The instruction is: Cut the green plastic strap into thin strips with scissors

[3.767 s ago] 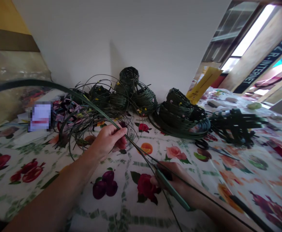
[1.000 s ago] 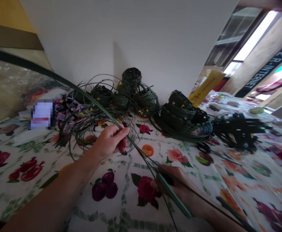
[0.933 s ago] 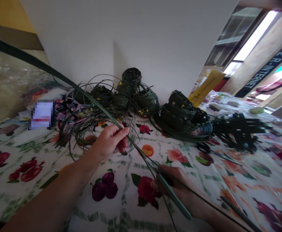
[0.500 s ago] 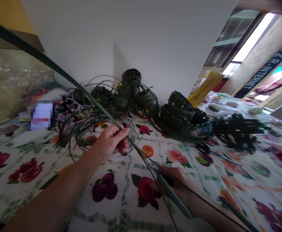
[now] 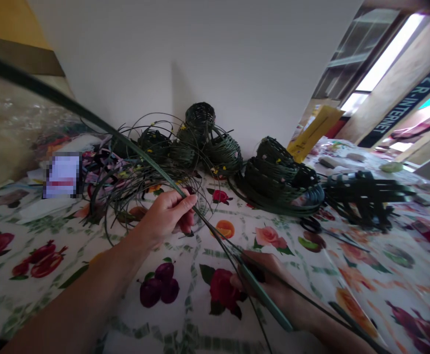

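Pinched between thumb and fingers of my left hand is a long dark-green strip. It runs up out of view at the upper left. Below that hand it divides into thin strands that pass toward and beside my right hand. My right hand is closed around a tool with a slim green handle; its working end is among the strands, too dark to make out. Loops of thin green strands lie behind my left hand. Scissors rest beyond my right hand.
Woven green baskets stand along the white wall, with more stacked baskets to the right. A flat woven piece lies farther right. At the left are a blurred-out phone-like object and plastic wrapping. Fruit-patterned cloth covers the table.
The strip's upper-left end has dropped lower and the strip bows slightly more. Both hands hold nearly the same places and grips.
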`<action>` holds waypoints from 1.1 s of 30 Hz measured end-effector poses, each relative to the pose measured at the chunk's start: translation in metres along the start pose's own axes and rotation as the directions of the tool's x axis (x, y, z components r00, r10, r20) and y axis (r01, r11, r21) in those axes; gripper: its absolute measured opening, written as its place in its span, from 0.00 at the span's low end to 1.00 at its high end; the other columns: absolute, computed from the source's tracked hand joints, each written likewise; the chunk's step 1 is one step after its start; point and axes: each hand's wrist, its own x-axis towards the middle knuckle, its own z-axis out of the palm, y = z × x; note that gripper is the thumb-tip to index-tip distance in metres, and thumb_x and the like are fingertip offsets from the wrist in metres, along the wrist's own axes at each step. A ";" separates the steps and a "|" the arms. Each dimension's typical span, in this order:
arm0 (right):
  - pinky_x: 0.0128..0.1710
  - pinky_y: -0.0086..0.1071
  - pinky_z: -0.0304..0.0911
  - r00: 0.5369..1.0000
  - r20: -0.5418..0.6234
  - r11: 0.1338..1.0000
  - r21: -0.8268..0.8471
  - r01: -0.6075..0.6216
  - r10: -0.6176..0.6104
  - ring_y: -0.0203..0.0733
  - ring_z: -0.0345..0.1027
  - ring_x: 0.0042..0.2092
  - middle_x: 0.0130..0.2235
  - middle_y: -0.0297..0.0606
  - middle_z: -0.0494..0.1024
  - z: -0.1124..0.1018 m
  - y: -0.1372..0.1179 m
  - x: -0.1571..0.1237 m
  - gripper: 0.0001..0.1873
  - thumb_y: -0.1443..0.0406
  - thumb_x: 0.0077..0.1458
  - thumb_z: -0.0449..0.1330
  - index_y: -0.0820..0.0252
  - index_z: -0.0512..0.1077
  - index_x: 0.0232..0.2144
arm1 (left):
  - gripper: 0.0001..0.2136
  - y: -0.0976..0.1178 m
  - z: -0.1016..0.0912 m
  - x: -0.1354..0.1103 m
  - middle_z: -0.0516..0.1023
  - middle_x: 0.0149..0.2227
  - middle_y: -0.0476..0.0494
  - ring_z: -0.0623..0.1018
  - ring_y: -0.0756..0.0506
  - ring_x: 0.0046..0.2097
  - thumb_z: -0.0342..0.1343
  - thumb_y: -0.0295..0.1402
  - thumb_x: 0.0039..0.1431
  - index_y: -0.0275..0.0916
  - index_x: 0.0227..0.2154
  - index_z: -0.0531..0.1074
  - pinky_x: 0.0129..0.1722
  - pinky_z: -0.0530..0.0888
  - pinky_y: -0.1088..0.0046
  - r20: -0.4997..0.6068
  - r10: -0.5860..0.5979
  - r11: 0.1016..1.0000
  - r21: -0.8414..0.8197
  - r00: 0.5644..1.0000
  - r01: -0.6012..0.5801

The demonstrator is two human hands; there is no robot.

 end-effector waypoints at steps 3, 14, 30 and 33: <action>0.25 0.25 0.50 1.000 0.004 0.999 0.049 0.007 -0.007 0.33 0.52 0.28 0.25 0.27 0.63 0.002 0.001 0.000 0.14 0.61 0.57 0.60 0.59 0.62 0.25 | 0.13 -0.001 0.000 0.000 0.72 0.16 0.52 0.72 0.52 0.17 0.60 0.39 0.56 0.37 0.23 0.66 0.17 0.69 0.79 -0.004 -0.002 1.000 -0.021 1.000 0.002; 0.24 0.26 0.48 1.000 0.005 0.999 0.046 -0.029 0.028 0.33 0.49 0.27 0.23 0.27 0.60 0.004 -0.007 -0.003 0.16 0.61 0.57 0.59 0.59 0.60 0.22 | 0.14 0.001 0.000 -0.002 0.71 0.15 0.52 0.70 0.53 0.17 0.61 0.40 0.54 0.37 0.21 0.66 0.17 0.67 0.78 -0.001 -0.008 1.000 -0.020 1.000 0.008; 0.24 0.26 0.50 1.000 -0.005 1.000 -0.010 0.020 -0.020 0.33 0.52 0.27 0.24 0.27 0.63 0.000 0.001 -0.002 0.14 0.60 0.57 0.60 0.59 0.63 0.24 | 0.14 0.006 -0.006 0.001 0.70 0.16 0.52 0.69 0.53 0.16 0.59 0.39 0.57 0.38 0.22 0.64 0.16 0.65 0.79 -0.002 0.008 0.998 0.062 1.000 -0.007; 0.25 0.26 0.51 1.000 -0.022 0.999 -0.038 0.012 -0.013 0.34 0.53 0.28 0.24 0.28 0.64 0.000 -0.002 -0.002 0.15 0.59 0.58 0.59 0.59 0.63 0.24 | 0.14 0.002 -0.003 0.000 0.70 0.15 0.53 0.69 0.53 0.16 0.60 0.40 0.56 0.38 0.23 0.64 0.18 0.66 0.78 0.044 -0.010 1.000 0.025 0.999 0.009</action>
